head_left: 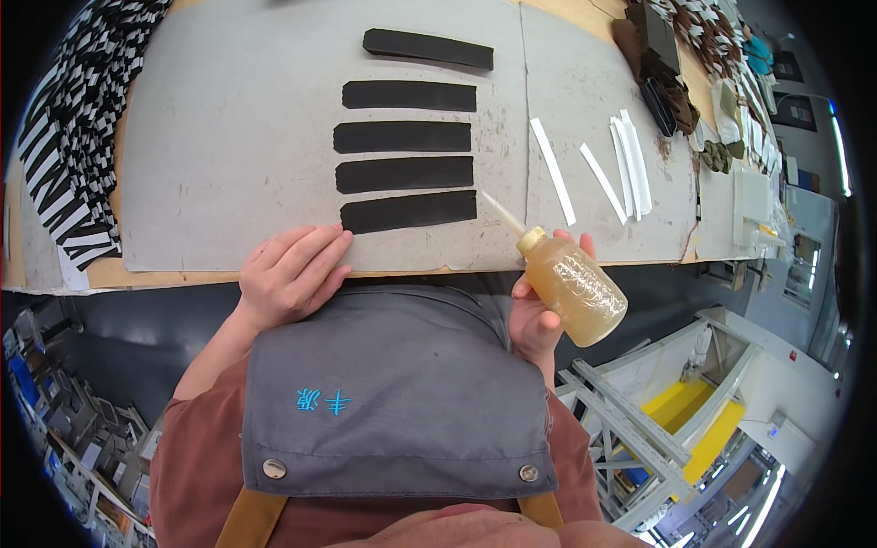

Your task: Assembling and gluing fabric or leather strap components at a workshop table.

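Here, five black strips (406,173), four white strips (621,164), one glue bottle (574,288).

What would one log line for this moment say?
left hand: fingertips by nearest black strip | right hand: holds glue bottle, nozzle toward strip | grey board: five black strips

1. White strips (594,164) lie on the grey board (228,137), beyond the right fingers.
2. Black-and-white striped pieces (78,137) are stacked far left of the left fingers.
3. Brown leather pieces (662,68) are piled at far right.
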